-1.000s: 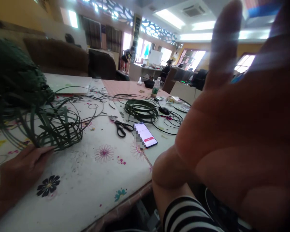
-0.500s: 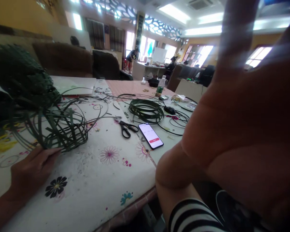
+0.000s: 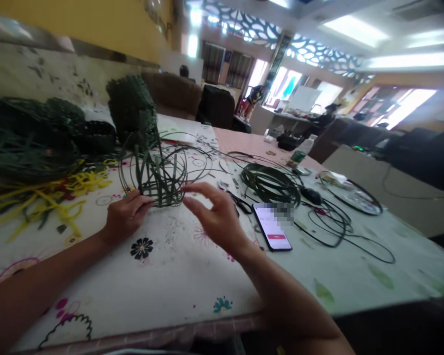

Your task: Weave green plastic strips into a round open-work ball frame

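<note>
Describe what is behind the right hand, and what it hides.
Beyond the right hand, part of the black scissors shows next to the phone. The hand covers a patch of tablecloth; anything lying directly behind it cannot be seen.

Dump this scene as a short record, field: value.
left hand: pinching near edge of green open weave
right hand: thumb and index finger apart, at weave's right side; contact unclear
right of right hand: phone, screen lit
beyond phone: coil of green strips
left side: yellow strips, dark green woven pieces
</note>
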The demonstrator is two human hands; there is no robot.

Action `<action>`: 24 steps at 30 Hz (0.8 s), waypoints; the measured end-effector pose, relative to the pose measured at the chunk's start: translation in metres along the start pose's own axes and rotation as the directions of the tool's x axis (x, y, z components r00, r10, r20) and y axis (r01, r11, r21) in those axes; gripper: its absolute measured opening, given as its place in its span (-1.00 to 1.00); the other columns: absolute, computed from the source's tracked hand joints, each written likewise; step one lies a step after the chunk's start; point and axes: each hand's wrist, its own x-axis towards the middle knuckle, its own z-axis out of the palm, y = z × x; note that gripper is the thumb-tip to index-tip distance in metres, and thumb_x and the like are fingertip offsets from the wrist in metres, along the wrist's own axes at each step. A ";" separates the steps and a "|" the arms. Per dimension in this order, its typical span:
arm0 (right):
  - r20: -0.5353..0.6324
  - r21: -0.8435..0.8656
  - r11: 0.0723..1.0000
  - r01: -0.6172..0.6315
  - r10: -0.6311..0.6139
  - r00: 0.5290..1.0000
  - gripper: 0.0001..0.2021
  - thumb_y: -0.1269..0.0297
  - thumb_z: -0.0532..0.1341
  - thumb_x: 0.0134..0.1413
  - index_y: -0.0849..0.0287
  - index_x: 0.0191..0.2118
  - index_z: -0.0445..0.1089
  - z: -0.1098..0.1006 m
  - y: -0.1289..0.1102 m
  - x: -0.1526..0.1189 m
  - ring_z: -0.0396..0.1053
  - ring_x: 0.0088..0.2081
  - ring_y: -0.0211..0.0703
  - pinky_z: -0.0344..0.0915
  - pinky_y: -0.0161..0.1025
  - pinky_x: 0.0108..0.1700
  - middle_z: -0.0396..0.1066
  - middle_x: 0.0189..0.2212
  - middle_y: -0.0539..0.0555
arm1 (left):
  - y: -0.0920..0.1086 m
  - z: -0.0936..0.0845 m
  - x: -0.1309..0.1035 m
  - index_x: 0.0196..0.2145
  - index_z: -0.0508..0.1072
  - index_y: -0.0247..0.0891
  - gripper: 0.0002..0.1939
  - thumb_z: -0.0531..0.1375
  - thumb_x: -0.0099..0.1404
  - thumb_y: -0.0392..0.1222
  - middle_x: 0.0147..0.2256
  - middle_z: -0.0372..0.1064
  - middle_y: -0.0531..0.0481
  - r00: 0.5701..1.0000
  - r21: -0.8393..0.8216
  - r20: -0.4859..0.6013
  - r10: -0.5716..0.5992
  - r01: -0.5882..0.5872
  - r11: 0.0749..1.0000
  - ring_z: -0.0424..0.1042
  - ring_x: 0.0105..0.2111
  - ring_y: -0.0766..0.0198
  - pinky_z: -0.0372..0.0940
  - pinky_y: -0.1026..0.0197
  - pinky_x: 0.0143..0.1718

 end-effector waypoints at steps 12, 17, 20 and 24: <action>0.041 0.206 0.913 -0.353 0.353 0.935 -0.74 0.35 0.20 0.14 0.19 -0.08 0.54 0.086 0.045 0.008 0.49 -0.44 -0.24 0.45 -0.30 -0.33 0.53 -0.47 0.01 | -0.003 0.002 0.005 -0.23 0.51 -0.27 -0.82 0.14 0.42 -0.15 -0.39 0.36 0.02 0.997 -0.091 -0.078 -0.022 0.015 0.996 0.42 -0.40 0.32 0.24 0.32 -0.38; 0.089 0.346 0.848 -0.401 0.396 0.914 -0.90 0.34 0.22 0.06 0.20 -0.44 0.42 0.102 0.039 0.013 0.37 -0.58 -0.33 0.36 -0.41 -0.51 0.37 -0.63 -0.09 | 0.001 0.000 0.004 -0.23 0.52 -0.25 -0.79 0.12 0.43 -0.12 -0.37 0.38 0.01 0.996 -0.107 -0.082 -0.031 0.022 0.994 0.43 -0.38 0.32 0.24 0.32 -0.37; 0.052 0.360 0.835 -0.416 0.428 0.902 -0.84 0.29 0.28 0.04 0.20 -0.50 0.38 0.105 0.038 0.013 0.29 -0.65 -0.38 0.26 -0.46 -0.57 0.32 -0.69 -0.12 | 0.006 -0.002 0.005 -0.25 0.53 -0.23 -0.74 0.09 0.44 -0.07 -0.37 0.40 -0.01 0.997 -0.123 -0.044 -0.068 0.062 0.990 0.44 -0.38 0.30 0.23 0.31 -0.37; -0.027 0.343 0.858 -0.383 0.416 0.909 -0.74 0.29 0.26 0.06 0.18 -0.60 0.32 0.106 0.039 0.008 0.25 -0.68 -0.39 0.17 -0.46 -0.61 0.28 -0.74 -0.11 | 0.010 -0.004 0.005 -0.29 0.52 -0.22 -0.70 0.07 0.44 -0.03 -0.39 0.40 -0.02 0.996 -0.142 0.005 -0.094 0.094 0.985 0.43 -0.38 0.27 0.19 0.28 -0.38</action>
